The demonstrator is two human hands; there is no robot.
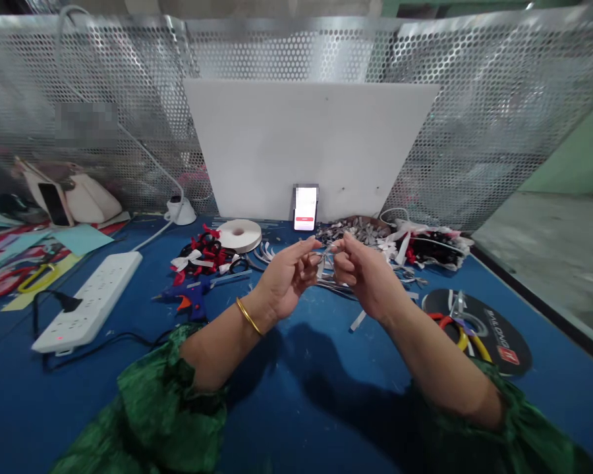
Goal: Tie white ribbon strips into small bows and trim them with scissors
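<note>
Above the middle of the blue table, my left hand (289, 276) and my right hand (363, 273) face each other, fingertips nearly meeting. Both are closed in a pinch on a small strip of silver-grey ribbon (321, 264), mostly covered by the fingers. Behind them lie loose grey ribbon strips (338, 287) and a heap of small grey ribbon pieces (358, 230). To the left of my left hand are a blue glue gun (190, 293), a pile of red and black bows with some white ones (197, 255), and a white ribbon roll (240, 235).
A lit phone (305, 207) leans on a white board (306, 145). At left lie a power strip (89, 303) and coloured paper (82, 238). At right, pliers with red and yellow handles (462, 332) rest on a black oval mat (511, 332), near a plastic bag (432, 245).
</note>
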